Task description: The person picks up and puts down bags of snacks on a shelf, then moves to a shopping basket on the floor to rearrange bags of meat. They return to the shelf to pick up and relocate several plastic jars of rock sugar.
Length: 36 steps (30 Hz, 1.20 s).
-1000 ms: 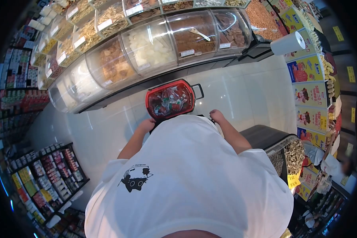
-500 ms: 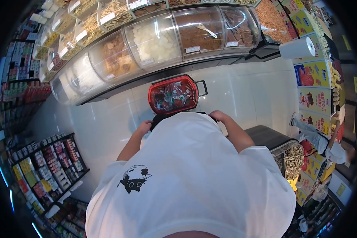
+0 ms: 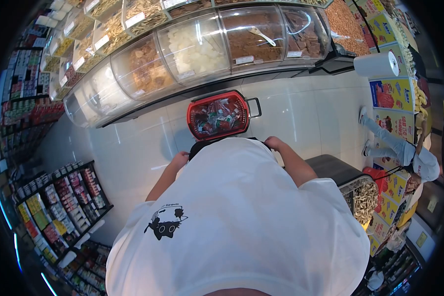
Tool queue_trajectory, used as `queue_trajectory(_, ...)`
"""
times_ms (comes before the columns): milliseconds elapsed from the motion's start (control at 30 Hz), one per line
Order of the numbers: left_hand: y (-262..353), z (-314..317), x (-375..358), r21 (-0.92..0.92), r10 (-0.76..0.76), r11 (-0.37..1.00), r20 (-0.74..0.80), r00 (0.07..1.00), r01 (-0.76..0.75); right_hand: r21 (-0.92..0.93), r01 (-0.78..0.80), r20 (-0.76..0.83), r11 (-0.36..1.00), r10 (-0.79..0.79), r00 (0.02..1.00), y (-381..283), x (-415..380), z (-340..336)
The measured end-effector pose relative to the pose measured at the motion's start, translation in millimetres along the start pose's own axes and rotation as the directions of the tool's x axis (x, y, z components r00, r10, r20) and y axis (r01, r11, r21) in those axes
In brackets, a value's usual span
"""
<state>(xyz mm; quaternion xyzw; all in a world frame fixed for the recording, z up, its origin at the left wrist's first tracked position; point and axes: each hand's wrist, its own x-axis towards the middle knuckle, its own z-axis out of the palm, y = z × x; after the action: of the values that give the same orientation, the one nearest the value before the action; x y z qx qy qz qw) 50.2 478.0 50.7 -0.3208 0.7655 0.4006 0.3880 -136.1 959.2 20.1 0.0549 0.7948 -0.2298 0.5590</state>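
Note:
At the left of my waist, my left hand [image 3: 180, 159] has its fingers closed at the edge of a dark garment [image 3: 198, 147] below my white T-shirt [image 3: 241, 207]. On the other side, my right hand [image 3: 274, 143] pinches at the same dark garment; its fingertips are small and partly hidden. A red shopping basket [image 3: 190, 118] with a black handle stands on the floor just in front of me, touched by neither hand. Several clear plastic packages [image 3: 217, 117] fill it, with red and green showing through.
Ahead runs a counter of clear-lidded food bins [image 3: 192, 44], with a white paper roll [image 3: 377, 65] at its right end. A dark-sided bin [image 3: 330, 170] stands close on my right. A shelf of packaged goods [image 3: 64, 207] is at left. Another person [image 3: 394, 143] walks at right.
The other person at right has stepped further into the aisle, both legs now showing. The basket and counter sit slightly further right in view. My hands stay at my waist.

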Motion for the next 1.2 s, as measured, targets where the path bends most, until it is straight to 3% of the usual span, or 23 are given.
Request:
queue_trajectory(200,-8,-15,0,-0.001,-0.023,1.000,0.056,0.998,0.023,-0.106,0.067,-0.066,0.992,-0.074,0.995,7,20,-12)
queue_trajectory(400,-3,-25,-1,0.022,0.013,1.000,-0.005,1.000,-0.013,-0.207,0.138,-0.240,0.969,-0.187,0.953,9,31,-16)
queue_trajectory(467,-4,-23,-1,-0.004,0.018,1.000,-0.010,1.000,-0.018,-0.185,0.068,-0.200,0.980,-0.105,0.974,1,25,-20)
queue_trajectory(733,-10,-16,-6,-0.061,-0.003,0.998,-0.003,1.000,0.002,-0.179,0.082,-0.218,0.980,-0.120,0.969,3,36,1)
queue_trajectory(900,-7,-36,-30,-0.144,-0.082,0.987,-0.076,0.994,0.070,-0.238,0.121,-0.168,0.964,-0.163,0.972,-2,37,17)
queue_trajectory(1000,-12,-51,-30,-0.147,-0.130,0.982,-0.044,0.991,0.122,-0.188,0.055,-0.206,0.981,-0.094,0.974,-18,29,19)
queue_trajectory(1067,-62,-50,5,-0.133,-0.084,0.988,-0.016,0.996,0.082,-0.199,0.065,-0.189,0.978,-0.103,0.977,-22,39,21)
queue_trajectory(1100,-62,-59,7,-0.130,-0.044,0.990,0.011,0.999,0.045,-0.182,0.057,-0.202,0.982,-0.094,0.975,-29,39,24)
queue_trajectory(1133,-64,-69,7,0.043,0.008,0.999,-0.010,1.000,-0.008,-0.133,0.050,-0.227,0.990,-0.080,0.971,-35,38,27)
queue_trajectory(1200,-66,-91,10,0.056,0.007,0.998,0.033,0.999,-0.009,-0.064,0.034,-0.261,0.997,-0.050,0.964,-51,35,37)
